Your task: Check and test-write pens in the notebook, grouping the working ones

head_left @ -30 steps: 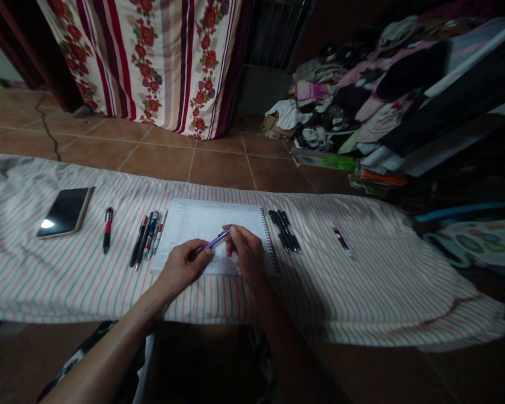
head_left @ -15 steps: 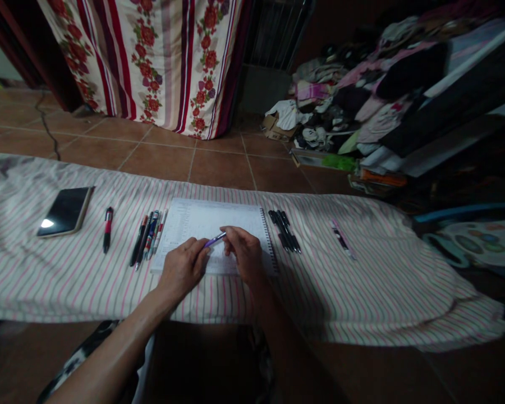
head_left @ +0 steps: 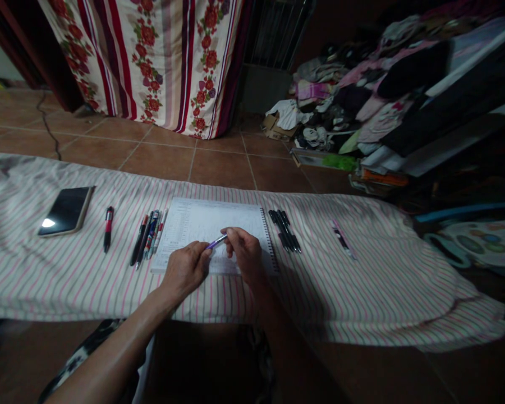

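Observation:
A purple pen (head_left: 216,242) is gripped at both ends, over a spiral-bound notebook (head_left: 202,221) of printed tables. My left hand (head_left: 186,269) is closed round the pen's lower end. My right hand (head_left: 244,251) pinches its upper end. The notebook lies on a pink-striped cloth (head_left: 362,280) spread over a low surface. Left of the notebook lies a row of several pens (head_left: 148,235), and to its right a bunch of black pens (head_left: 284,229).
A phone (head_left: 66,211) and a red-and-black pen (head_left: 107,227) lie at the left of the cloth, a pink pen (head_left: 342,238) at the right. A floral curtain (head_left: 151,56) hangs behind. Piled clothes (head_left: 362,95) fill the far right on the tiled floor (head_left: 219,163).
Both hands have drawn closer together along the purple pen, so less of it shows between them. Nothing else on the cloth has moved.

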A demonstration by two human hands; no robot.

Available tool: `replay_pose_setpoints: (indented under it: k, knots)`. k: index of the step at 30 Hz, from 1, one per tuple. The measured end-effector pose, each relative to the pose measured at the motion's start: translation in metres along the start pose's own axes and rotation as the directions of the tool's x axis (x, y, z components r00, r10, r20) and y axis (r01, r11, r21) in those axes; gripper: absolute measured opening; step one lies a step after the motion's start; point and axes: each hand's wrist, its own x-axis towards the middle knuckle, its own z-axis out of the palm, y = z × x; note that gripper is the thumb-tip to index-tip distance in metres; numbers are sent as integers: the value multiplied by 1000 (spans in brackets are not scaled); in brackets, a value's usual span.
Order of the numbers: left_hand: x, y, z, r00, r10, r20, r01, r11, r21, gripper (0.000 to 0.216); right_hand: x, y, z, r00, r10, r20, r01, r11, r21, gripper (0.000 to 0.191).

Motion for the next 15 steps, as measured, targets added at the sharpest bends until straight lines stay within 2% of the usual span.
replay_pose_setpoints:
  k: [2,4,5,7,8,10,12,15]
  knots:
    - [0,2,0,999,-45,4,46,991,-125,28,0,0,0,1000,-11,-8,11,1000,2,33]
    - [0,5,0,990,-134,35,138,922,-361,27,0,0,1,1000,-13,-5,13,999,37,35]
    - [1,6,-1,980,-188,70,197,835,-514,26,0,0,1,1000,-10,0,10,998,67,36]
    - [3,9,-4,948,-281,150,286,544,-789,26,0,-1,1,1000,-5,19,2,993,115,37]
    - [5,9,-6,934,-307,181,297,388,-872,26,-1,-1,2,1000,-4,27,1,993,119,36]
    - [8,10,-11,910,-373,182,252,150,-956,24,-1,0,2,999,-3,40,0,996,89,32]
    - [11,9,-16,889,-419,185,199,-11,-980,19,-1,1,3,998,-1,61,-3,999,55,30]
    - [13,6,-18,879,-421,224,164,-174,-971,11,-1,3,4,996,6,90,-10,999,44,29]
